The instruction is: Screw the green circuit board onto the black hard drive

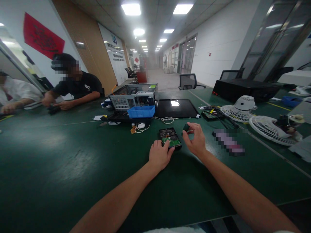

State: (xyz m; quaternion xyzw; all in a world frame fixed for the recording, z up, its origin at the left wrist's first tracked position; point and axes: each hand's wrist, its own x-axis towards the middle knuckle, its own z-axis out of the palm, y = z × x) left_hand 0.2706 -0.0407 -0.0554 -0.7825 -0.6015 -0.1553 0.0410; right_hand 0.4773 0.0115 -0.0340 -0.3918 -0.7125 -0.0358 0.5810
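Observation:
A hard drive with a green circuit board [169,137] lies on the green table [73,181]. My left hand [160,154] rests on the near left edge of the drive, its fingers around that edge and the fingertips on the board. Just right of the drive, my right hand [195,138] is raised a little above the table. Its thumb and fingers pinch a small dark cylindrical object [186,127]; what it is I cannot make out.
Beyond the drive stand a blue bin [141,112], an open computer case [123,102] and a flat black panel [177,109]. White fan parts [269,129] lie at the right. Two people sit at the left, one in a black shirt [84,85].

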